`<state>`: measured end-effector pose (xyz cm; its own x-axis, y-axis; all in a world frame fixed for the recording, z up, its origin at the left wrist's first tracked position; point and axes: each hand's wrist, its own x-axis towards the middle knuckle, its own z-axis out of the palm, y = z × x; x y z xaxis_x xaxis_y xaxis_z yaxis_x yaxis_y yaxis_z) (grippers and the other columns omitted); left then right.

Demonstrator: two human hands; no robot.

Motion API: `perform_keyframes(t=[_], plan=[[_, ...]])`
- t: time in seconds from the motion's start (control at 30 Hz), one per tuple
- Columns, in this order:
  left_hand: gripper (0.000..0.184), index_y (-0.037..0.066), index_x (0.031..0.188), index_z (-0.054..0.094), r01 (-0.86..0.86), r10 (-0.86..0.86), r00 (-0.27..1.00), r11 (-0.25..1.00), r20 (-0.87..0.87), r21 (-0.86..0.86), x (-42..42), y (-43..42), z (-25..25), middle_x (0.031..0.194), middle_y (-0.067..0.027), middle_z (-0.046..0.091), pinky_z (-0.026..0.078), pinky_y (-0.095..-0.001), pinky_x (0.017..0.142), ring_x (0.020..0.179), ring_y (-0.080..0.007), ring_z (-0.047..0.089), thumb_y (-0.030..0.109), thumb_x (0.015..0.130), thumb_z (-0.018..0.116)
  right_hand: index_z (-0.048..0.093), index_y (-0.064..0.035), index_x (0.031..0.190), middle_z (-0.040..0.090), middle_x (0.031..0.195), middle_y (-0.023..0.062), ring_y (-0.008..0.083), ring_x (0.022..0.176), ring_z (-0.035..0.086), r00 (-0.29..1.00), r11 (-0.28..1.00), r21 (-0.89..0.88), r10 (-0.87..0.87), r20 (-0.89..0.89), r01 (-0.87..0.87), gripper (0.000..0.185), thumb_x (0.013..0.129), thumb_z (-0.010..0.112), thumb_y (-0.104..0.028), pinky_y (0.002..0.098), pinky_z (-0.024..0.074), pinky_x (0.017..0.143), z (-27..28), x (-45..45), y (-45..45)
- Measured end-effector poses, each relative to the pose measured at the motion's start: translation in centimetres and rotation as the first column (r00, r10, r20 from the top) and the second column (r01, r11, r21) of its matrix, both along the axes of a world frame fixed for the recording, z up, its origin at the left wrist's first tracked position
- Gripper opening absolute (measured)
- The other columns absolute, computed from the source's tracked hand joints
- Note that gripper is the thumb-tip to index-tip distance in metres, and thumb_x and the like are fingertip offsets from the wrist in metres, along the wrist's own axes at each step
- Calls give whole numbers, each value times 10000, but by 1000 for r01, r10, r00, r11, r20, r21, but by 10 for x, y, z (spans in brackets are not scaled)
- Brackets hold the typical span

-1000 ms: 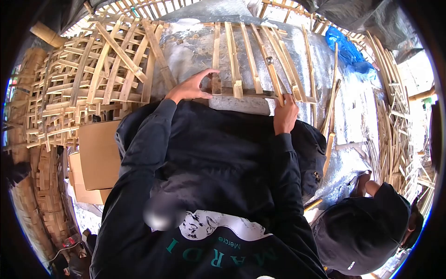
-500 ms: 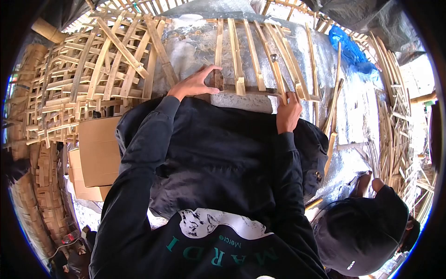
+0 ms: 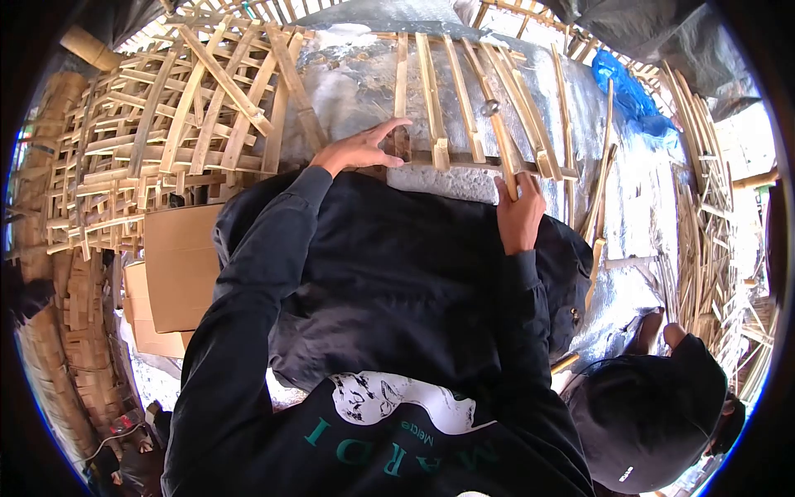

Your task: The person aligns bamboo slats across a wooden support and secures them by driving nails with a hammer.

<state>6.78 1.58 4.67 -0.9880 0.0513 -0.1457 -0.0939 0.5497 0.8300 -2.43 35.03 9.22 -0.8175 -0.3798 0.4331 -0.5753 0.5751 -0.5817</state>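
Observation:
In the head view, my right hand (image 3: 522, 211) is closed round the lower end of a hammer's wooden handle. The hammer (image 3: 502, 139) points away from me, its small metal head (image 3: 490, 108) over the bamboo slats. My left hand (image 3: 358, 152) is open, thumb and fingers spread apart beside the near end of a bamboo slat (image 3: 401, 87). A crosspiece (image 3: 464, 162) runs under the near ends of several slats, including a longer slat (image 3: 432, 103) between my hands. Just in front of my lap lies a pale rough block (image 3: 443, 180).
A woven bamboo lattice (image 3: 157, 124) spreads at the left, above cardboard boxes (image 3: 178, 265). At the right are a blue plastic sheet (image 3: 625, 91) and a stack of bamboo strips (image 3: 704, 224). Another person in a black cap (image 3: 650, 422) sits close at the lower right.
My right hand has drawn the hammer slightly toward me, and the handle's end now shows above the fingers. My left hand stays spread by the same slat. The whole view has shifted slightly.

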Motion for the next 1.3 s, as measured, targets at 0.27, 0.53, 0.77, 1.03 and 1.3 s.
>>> perform_keyframes(t=[0.27,0.53,0.77,1.03,1.3], plan=[[795,248,1554,366,36,-37,999,999,-20,-33,-3,-4,-8,1587,-176,419,371,-455,1151,1424,-370,430,292,867,764,514,19,795,541,685,255,496,666,544,956,986,21,155,249,-165,339,914,770,-170,461,433,569,7,44,-16],[810,243,1579,349,-69,50,960,996,276,60,5,11,35,1538,-145,470,513,-333,567,583,-175,585,297,883,760,494,18,809,536,686,277,510,668,541,916,953,8,287,278,-301,323,954,718,-166,503,402,558,1,55,-31],[786,299,1549,376,-61,40,964,995,263,73,1,3,20,1230,-108,639,443,-316,508,656,-180,615,325,865,763,511,18,945,584,712,288,518,707,579,921,945,35,308,237,-325,211,1005,636,-142,556,419,600,31,55,-42],[780,278,1532,385,-158,135,949,986,284,61,-3,0,3,1070,-105,670,449,-318,513,635,-181,611,338,856,769,501,17,1057,624,751,310,533,753,613,914,895,227,334,230,-384,205,1023,594,-162,602,460,641,37,53,-44],[854,236,1582,343,-153,140,939,988,316,19,1,7,20,1338,-113,571,509,-318,577,624,-162,560,288,857,791,493,18,1085,604,707,316,529,714,605,906,883,257,321,276,-392,240,1031,587,-196,609,460,635,21,54,-36]])
